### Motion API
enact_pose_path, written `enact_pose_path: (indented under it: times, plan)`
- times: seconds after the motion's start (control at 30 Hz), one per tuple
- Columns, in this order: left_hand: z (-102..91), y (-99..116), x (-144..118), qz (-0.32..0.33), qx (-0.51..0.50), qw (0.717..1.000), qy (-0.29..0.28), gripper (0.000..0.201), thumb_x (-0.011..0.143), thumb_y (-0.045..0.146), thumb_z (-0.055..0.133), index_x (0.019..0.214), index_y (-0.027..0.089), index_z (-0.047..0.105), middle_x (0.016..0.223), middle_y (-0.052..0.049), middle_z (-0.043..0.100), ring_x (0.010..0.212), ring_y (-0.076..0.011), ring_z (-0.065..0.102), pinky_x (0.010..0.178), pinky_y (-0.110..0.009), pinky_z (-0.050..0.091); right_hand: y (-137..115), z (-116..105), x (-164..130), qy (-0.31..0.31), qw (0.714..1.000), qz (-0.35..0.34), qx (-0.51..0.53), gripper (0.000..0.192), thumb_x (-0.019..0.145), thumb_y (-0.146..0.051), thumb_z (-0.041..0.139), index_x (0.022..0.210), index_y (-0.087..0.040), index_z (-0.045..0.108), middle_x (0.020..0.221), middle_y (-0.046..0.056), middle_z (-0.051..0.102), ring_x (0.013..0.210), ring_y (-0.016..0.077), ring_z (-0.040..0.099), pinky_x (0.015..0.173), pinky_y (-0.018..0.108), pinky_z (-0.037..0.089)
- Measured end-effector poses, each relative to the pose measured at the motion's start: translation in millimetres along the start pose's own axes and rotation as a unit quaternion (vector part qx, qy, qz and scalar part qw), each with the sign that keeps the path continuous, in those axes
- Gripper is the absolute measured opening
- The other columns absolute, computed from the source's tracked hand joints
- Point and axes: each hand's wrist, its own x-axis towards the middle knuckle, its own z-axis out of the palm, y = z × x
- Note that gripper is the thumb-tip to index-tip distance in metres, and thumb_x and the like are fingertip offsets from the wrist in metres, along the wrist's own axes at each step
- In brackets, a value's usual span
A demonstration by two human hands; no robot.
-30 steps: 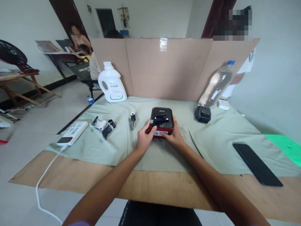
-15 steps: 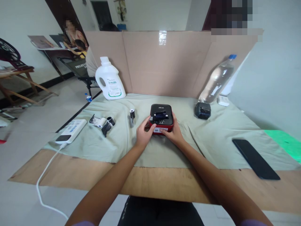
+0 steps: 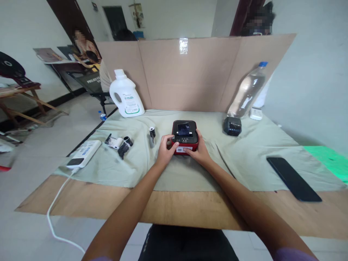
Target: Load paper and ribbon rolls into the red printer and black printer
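Gripping the small red and black printer [image 3: 185, 137] at the centre of the frame, the left hand [image 3: 165, 153] wraps its near-left corner, and the right hand [image 3: 198, 153] clasps its near-right edge. It sits on the pale green cloth [image 3: 244, 159]. Small paper rolls [image 3: 121, 143] lie left of it, a black phone [image 3: 293, 178] lower right.

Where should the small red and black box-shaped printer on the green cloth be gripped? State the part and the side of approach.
Grip the small red and black box-shaped printer by its two short red side walls, coming from the near edge with one hand per side. It lies flat and low on the green cloth, and its black top looks like a lid, so the sides likely suit best. The left hand and right hand already flank it this way.
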Motion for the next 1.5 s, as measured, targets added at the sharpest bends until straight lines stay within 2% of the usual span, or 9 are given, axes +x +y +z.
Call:
enact_pose_path:
  times: [0.37,0.53,0.63,0.77,0.97,1.07,1.2,1.33,1.5]
  plan:
    - [0.8,7,20,0.051,0.055,0.997,-0.003,0.025,0.085,0.041,0.070,0.087,0.022,0.053,0.107,-0.004,0.056,0.101,-0.0201,0.060,0.083,-0.031,0.049,1,-2,4,-0.003,1.000,0.004,-0.005,0.116,0.069,-0.059,0.081,0.161,-0.021,0.020,0.154,0.019,0.044,0.137,0.0380,0.047,0.115,0.058,0.035]
    - [8.4,5,11,0.058,0.029,0.997,0.046,0.021,0.089,0.039,0.066,0.096,0.021,0.057,0.111,-0.006,0.057,0.101,-0.0191,0.061,0.088,-0.032,0.049,0,-13,6,-0.029,0.999,0.019,0.016,0.099,0.084,-0.068,0.061,0.163,-0.022,0.021,0.160,0.016,0.039,0.145,0.0349,0.039,0.118,0.055,0.033]
    - [9.9,3,8,0.060,0.030,0.996,0.051,0.022,0.089,0.040,0.066,0.098,0.021,0.059,0.113,-0.007,0.058,0.102,-0.0200,0.061,0.087,-0.032,0.050,1,-21,13,-0.019,0.998,0.039,0.053,0.077,0.095,-0.067,0.042,0.158,-0.022,0.036,0.157,0.013,0.046,0.143,0.0288,0.045,0.118,0.049,0.037]
    - [9.2,2,8,0.063,0.031,0.996,0.050,0.023,0.088,0.041,0.067,0.099,0.022,0.061,0.113,-0.007,0.058,0.105,-0.0209,0.061,0.087,-0.033,0.051,-1,-28,45,0.011,0.998,0.058,0.018,0.059,0.098,-0.060,0.040,0.126,-0.019,0.071,0.131,0.013,0.070,0.128,0.0274,0.060,0.114,0.047,0.040]
    - [8.7,5,8,0.054,0.023,0.997,0.048,0.022,0.087,0.040,0.069,0.100,0.022,0.062,0.114,-0.007,0.058,0.107,-0.0207,0.061,0.091,-0.034,0.051,-14,-27,105,-0.072,0.994,0.074,-0.049,0.032,0.090,-0.032,0.053,0.103,-0.018,0.078,0.108,0.010,0.078,0.107,0.0263,0.070,0.102,0.041,0.049]
    - [8.5,7,8,0.053,0.020,0.997,0.045,0.022,0.088,0.040,0.068,0.099,0.023,0.062,0.113,-0.006,0.058,0.106,-0.0207,0.061,0.091,-0.034,0.051,-23,-26,114,-0.112,0.988,0.078,-0.077,0.025,0.084,-0.025,0.056,0.090,-0.017,0.079,0.091,0.007,0.079,0.089,0.0238,0.071,0.091,0.037,0.052]
    - [8.2,8,8,0.051,0.019,0.997,0.047,0.021,0.087,0.040,0.069,0.097,0.023,0.061,0.112,-0.006,0.058,0.105,-0.0203,0.061,0.091,-0.034,0.052,-32,-34,115,-0.164,0.982,0.096,-0.003,0.027,0.080,-0.020,0.052,0.084,-0.016,0.078,0.071,0.004,0.075,0.070,0.0178,0.067,0.075,0.029,0.053]
    - [7.9,9,8,0.042,0.015,0.998,0.044,0.019,0.086,0.036,0.070,0.098,0.023,0.062,0.112,-0.005,0.058,0.105,-0.0200,0.062,0.091,-0.033,0.051,-36,-40,125,-0.257,0.961,0.097,-0.006,0.029,0.079,-0.021,0.057,0.095,-0.016,0.080,0.081,0.006,0.079,0.072,0.0177,0.068,0.072,0.028,0.053]
    - [7.3,9,8,0.045,0.020,0.998,0.044,0.019,0.086,0.033,0.070,0.099,0.023,0.061,0.111,-0.005,0.058,0.106,-0.0199,0.061,0.092,-0.033,0.051,-39,-27,144,-0.356,0.918,0.026,-0.175,0.026,0.078,-0.017,0.064,0.097,-0.021,0.082,0.095,0.004,0.081,0.085,0.0215,0.072,0.081,0.031,0.053]
